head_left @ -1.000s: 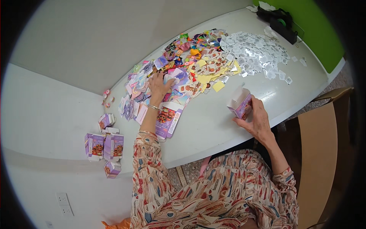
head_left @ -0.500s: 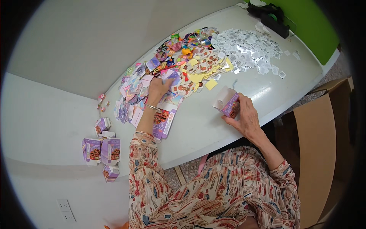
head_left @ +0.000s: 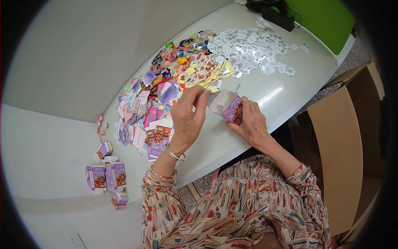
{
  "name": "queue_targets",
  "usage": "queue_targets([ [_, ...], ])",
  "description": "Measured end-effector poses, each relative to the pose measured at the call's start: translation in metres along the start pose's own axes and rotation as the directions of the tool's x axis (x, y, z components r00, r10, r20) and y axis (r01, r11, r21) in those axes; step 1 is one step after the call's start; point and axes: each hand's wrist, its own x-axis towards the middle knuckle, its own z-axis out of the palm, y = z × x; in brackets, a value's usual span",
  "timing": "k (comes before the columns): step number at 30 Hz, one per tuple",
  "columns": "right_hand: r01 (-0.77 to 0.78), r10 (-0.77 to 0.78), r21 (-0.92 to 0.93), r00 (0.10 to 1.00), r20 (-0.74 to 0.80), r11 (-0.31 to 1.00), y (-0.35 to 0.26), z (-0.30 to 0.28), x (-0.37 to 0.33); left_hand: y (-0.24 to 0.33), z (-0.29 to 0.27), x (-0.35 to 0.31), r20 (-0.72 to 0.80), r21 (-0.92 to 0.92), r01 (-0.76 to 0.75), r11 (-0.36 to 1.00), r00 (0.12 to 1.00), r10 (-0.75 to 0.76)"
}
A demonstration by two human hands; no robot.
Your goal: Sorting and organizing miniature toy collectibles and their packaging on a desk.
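My right hand (head_left: 253, 124) grips a small purple carton (head_left: 233, 111) from its right side. The carton is tilted, and its white open end points up and left. Just left of that opening is my left hand (head_left: 188, 118), thumb and fingers drawn together in a pinch; what they hold, if anything, is too small to make out. Beside my left wrist lies a flat purple printed carton (head_left: 155, 143), partly hidden by the hand. Behind it spreads a heap of colourful cards and packets (head_left: 134, 106).
Yellow-backed cutouts (head_left: 203, 68) lie beyond my hands, beside a wide pile of small white labels (head_left: 253, 50). A black tape dispenser (head_left: 278, 18) stands at the far edge. Several purple cartons (head_left: 108, 176) sit at the left. A large cardboard box (head_left: 338, 157) is at the right.
My left hand has left the card heap and come right and nearer, up to the carton's opening. My right hand still holds the carton. The whole view has shifted slightly.
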Motion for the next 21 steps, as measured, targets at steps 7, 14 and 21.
queue_targets([
  [7, -0.013, 0.015, -0.044, 1.000, 0.026, 0.999, 0.005, -0.004, 0.000, 0.018, -0.003, 0.005, -0.149, -0.004, -0.047, 0.999, 0.988, 0.046],
  [14, 0.006, -0.006, 0.001, 1.000, 0.003, 1.000, 0.000, -0.002, -0.004, 0.000, 0.024, -0.016, 0.113, 0.193, -0.211, 0.958, 0.975, 0.192],
  [21, 0.045, -0.047, -0.023, 0.996, -0.082, 0.999, 0.019, 0.002, -0.003, -0.047, 0.024, 0.031, 0.232, -0.186, 0.129, 0.974, 0.969, -0.084],
])
